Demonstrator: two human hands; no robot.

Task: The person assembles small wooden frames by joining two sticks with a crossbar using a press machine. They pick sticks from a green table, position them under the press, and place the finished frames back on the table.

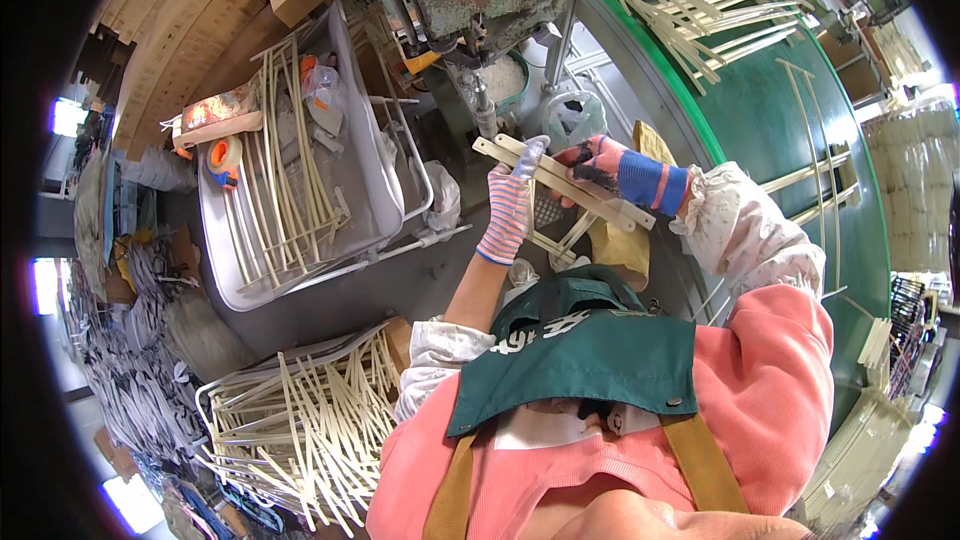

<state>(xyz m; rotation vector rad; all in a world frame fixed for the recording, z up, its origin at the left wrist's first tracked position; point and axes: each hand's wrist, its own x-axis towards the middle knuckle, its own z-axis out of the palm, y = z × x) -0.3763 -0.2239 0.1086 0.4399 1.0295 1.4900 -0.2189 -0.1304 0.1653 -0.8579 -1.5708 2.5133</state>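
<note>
Below press: left hand [510,208], right hand [597,166] — both grips closed on cream strips [560,182], probably two

The cream-coloured flat strips [560,183] are lying stacked together as a small bundle, long, thin and straight-edged. The bundle is running diagonally, its far-left end pointing toward the grey-green machine and its right end sloping nearer. It is being held clear of any surface, in front of the person's chest. Further strip ends are hanging below the bundle at a crossing angle.
</note>
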